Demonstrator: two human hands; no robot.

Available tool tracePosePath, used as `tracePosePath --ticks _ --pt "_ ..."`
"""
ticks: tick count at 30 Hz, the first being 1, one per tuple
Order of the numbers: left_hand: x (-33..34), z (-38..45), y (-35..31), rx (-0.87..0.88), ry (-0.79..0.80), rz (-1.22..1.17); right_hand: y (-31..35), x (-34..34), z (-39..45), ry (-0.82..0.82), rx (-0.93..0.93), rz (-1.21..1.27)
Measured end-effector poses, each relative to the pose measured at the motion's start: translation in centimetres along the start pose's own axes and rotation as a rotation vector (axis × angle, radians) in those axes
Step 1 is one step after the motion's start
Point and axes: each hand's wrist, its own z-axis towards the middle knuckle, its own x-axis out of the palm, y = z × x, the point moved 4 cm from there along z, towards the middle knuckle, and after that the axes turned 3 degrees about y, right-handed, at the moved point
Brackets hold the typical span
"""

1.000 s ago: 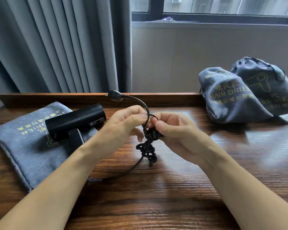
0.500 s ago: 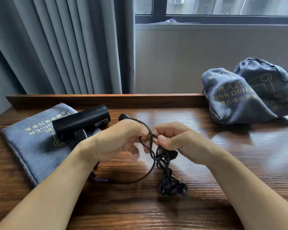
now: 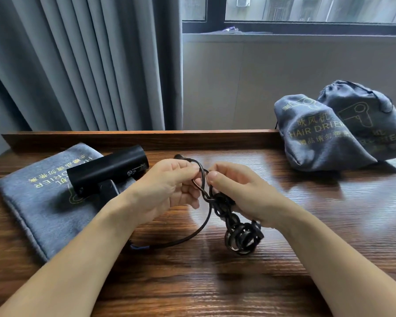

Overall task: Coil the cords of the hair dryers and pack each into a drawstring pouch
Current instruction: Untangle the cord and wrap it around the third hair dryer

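Observation:
A black hair dryer lies on a flat grey drawstring pouch at the left of the wooden table. Its black cord runs from under my left forearm up into both hands. My left hand pinches a loop of the cord near the plug end. My right hand grips the cord just beside it, and a chain of knotted coils hangs below my right hand down to the table.
Two filled grey pouches marked HAIR DRIER lean together at the back right against the wall. A raised wooden ledge borders the table's far edge, with grey curtains behind it on the left.
The plug end dropped from above the ledge down to my left hand. The knotted chain of coils grew longer and swung to the right under my right hand.

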Motion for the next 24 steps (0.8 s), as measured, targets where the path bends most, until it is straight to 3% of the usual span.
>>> tracePosePath --ticks 4,11,17,24 --pt "-0.1 -0.2 0.1 -0.029 0.087 -0.095 0.3 -0.2 0.1 0.056 -0.022 -0.102" --pt "-0.2 -0.9 0.0 -0.136 0.245 -0.182 0.6 -0.6 -0.1 0.286 0.063 -0.034" --pt "0.0 0.1 0.5 -0.002 0.101 -0.25 -0.5 -1.5 0.4 0.163 0.06 0.29" --pt "-0.1 0.4 0.3 0.165 -0.035 -0.25 -1.0 -1.8 1.0 0.009 -0.004 0.256"
